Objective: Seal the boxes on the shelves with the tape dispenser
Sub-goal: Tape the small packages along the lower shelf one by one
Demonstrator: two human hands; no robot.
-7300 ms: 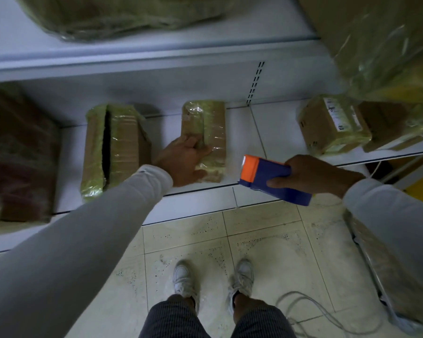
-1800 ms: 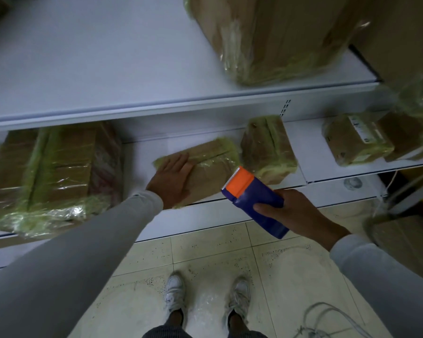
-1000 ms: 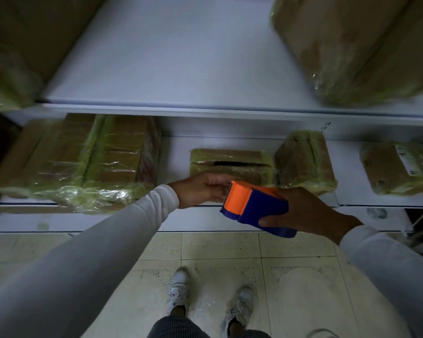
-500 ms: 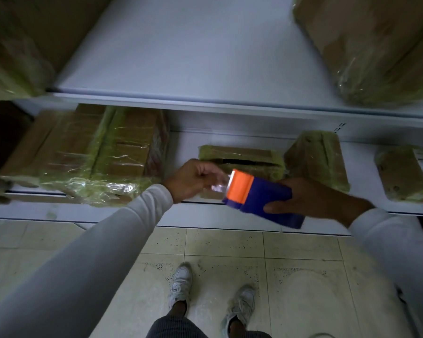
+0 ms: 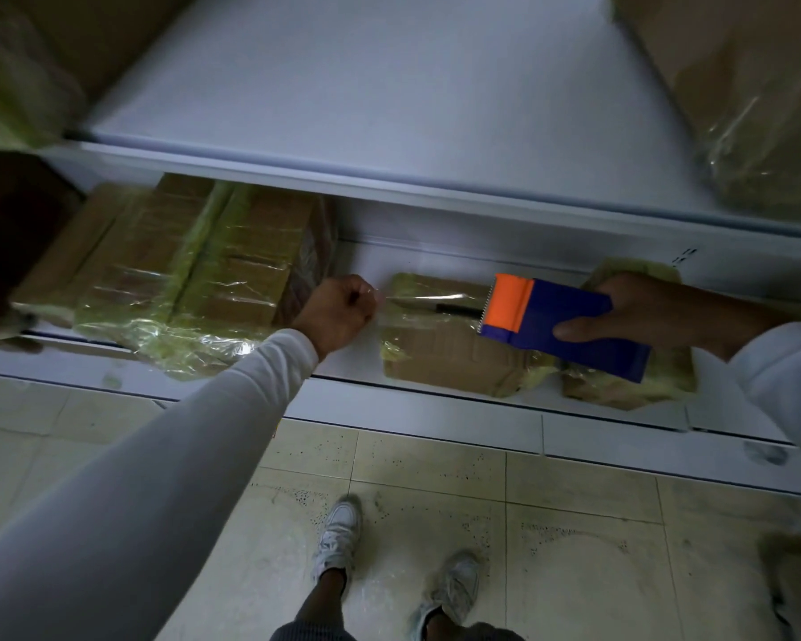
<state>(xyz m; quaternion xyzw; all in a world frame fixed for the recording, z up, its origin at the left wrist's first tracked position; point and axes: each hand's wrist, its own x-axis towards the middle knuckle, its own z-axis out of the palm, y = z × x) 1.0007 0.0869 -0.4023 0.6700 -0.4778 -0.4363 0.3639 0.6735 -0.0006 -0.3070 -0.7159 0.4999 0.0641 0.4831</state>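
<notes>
Tape (image 5: pixel 424 297) now drawn out over box (image 5: pixel 454 358) — pinched in left hand (image 5: pixel 338 312), dispenser (image 5: pixel 560 326) gripped in right hand (image 5: pixel 657 312).

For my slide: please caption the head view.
Left hand pulls tape from dispenser in right hand over box.

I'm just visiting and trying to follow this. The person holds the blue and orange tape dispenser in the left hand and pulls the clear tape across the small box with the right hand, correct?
Not quite: the hands are swapped. The head view shows the right hand gripping the tape dispenser, while the left hand pinches the clear tape stretched across the small box.
</notes>
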